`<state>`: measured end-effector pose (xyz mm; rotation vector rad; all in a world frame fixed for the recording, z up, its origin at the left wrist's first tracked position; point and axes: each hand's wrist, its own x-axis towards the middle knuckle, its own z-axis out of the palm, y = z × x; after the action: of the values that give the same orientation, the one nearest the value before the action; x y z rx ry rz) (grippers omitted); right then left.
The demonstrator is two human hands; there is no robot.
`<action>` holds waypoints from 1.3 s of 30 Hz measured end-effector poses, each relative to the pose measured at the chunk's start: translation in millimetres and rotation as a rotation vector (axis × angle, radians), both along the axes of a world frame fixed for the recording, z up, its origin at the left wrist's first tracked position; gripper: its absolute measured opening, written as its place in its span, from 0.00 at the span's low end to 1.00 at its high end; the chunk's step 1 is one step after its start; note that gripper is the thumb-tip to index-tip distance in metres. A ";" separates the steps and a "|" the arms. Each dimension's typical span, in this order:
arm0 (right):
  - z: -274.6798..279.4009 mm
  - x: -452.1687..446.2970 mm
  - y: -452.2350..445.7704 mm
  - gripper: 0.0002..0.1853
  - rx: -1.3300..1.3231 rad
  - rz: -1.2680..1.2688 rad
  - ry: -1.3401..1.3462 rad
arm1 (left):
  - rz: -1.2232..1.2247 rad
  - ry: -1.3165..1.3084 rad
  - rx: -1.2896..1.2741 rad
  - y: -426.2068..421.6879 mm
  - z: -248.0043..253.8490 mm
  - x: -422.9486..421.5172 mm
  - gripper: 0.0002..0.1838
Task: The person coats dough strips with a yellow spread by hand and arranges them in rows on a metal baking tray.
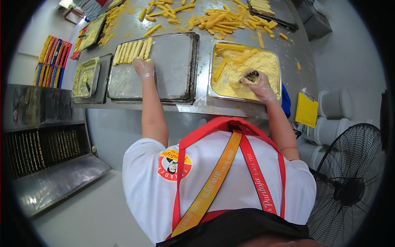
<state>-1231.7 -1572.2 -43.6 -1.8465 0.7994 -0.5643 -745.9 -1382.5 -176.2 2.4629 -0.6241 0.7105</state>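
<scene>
My left hand (143,68), in a clear plastic glove, is at the near end of a row of cream-coated sticks (132,51) on a dark baking tray (173,74). Its fingers are bent together at the last sticks; whether they pinch one is hard to see. My right hand (260,85), also gloved, is closed around a tool with a dark handle (251,75) over a metal pan (212,70). Pale yellow spread (263,66) fills that pan. A few yellow sticks (230,47) lie in it at the far left side.
Loose yellow sticks (222,20) are piled across the far part of the steel table (204,47). A smaller pan (95,78) stands on the left, filled trays beyond it. White buckets (335,103) and a black fan (349,185) stand to the right.
</scene>
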 end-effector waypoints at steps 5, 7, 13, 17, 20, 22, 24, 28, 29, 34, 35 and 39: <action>3.2 -1.9 -51.9 0.08 -0.186 -0.334 0.201 | -0.383 -0.012 0.060 -52.8 80.6 -123.9 0.26; -2.6 6.1 -33.2 0.10 -0.522 -0.141 0.212 | -0.738 0.114 -0.033 -85.7 116.6 -178.1 0.21; 12.8 20.8 -29.9 0.13 -0.071 0.054 0.152 | -0.940 -0.114 0.313 -167.1 89.6 -210.5 0.16; -2.9 6.2 -52.1 0.11 -0.567 -0.287 0.159 | -0.996 -0.001 0.266 -156.9 103.7 -217.1 0.14; 20.9 -15.2 -20.6 0.13 -0.431 0.216 0.216 | -1.120 0.184 0.129 -119.2 121.8 -243.7 0.13; 23.5 -24.5 -29.4 0.14 -0.138 0.208 0.238 | -1.219 0.232 0.058 -103.0 111.0 -258.4 0.14; 24.6 -28.8 -46.3 0.14 -0.052 -0.068 0.228 | -1.179 0.317 0.026 -98.5 105.4 -275.4 0.14; 36.3 -20.4 -40.7 0.13 -0.425 -0.301 0.124 | -1.137 0.330 -0.068 -100.6 94.2 -286.9 0.15; 36.6 -19.4 -33.8 0.12 -0.251 -0.227 -0.075 | -1.138 0.317 -0.083 -100.2 94.4 -288.5 0.16; 10.9 -8.4 -29.9 0.10 0.275 -0.211 -0.321 | -1.080 0.362 -0.012 -102.4 88.8 -290.7 0.16; 9.2 -9.5 -35.6 0.11 0.120 -0.267 -0.151 | -1.069 0.373 -0.009 -102.1 89.9 -291.4 0.16; 5.0 -11.4 -33.6 0.12 -0.215 -0.292 -0.039 | -1.050 0.377 -0.053 -101.9 89.6 -290.3 0.18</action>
<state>-1243.1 -1605.8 -38.5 -1.9179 1.0233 -0.8993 -1036.2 -1484.4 -86.7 1.7495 -1.4984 -0.1487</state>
